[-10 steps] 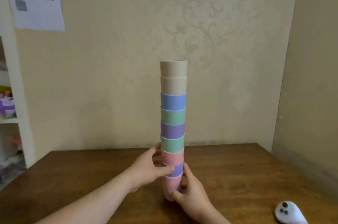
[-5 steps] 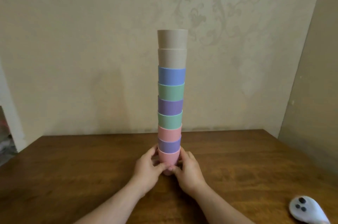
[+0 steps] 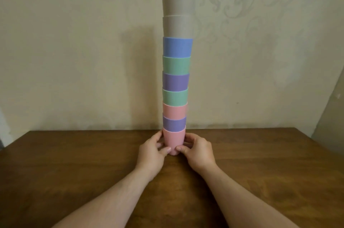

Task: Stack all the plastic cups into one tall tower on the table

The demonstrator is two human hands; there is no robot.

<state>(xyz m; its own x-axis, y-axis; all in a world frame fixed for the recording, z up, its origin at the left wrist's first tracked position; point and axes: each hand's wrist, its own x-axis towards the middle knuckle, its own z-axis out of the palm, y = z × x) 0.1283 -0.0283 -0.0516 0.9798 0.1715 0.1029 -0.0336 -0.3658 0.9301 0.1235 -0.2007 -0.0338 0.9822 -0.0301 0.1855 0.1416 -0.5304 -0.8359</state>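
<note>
Item 1, grip: my left hand point(image 3: 151, 150) and right hand point(image 3: 197, 150) are both closed around the bottom pink cup point(image 3: 174, 141), thumbs meeting low on its front, fingers curled behind. A second ago the left hand sat higher, on the cups above, and the right cradled the base from below; now both are level at the foot

Item 2, tower point(image 3: 176, 71): nine nested cups, rims up, reading from the base pink, purple, pink, green, purple, green, blue, beige, beige. It stands near the middle of the table point(image 3: 74, 162), towards the far edge. Half a second ago the hands were already on the base cup; the pose has barely altered since, so I read the stack as set down and being steadied, though I cannot tell for certain that the base bears fully on the wood

Item 3, alignment: the upper cups lean slightly to the right of the base; the top beige cup point(image 3: 174, 3) sits a shade left of the blue cup point(image 3: 177, 47)

Item 4, surroundings: patterned wall point(image 3: 260, 41) behind. No loose cups show on the table, and the white device seen earlier at the right now lies out of view

Item 5, judgement: stacking looks complete; what remains is letting go evenly, since an uneven release could tip so tall a column
</note>
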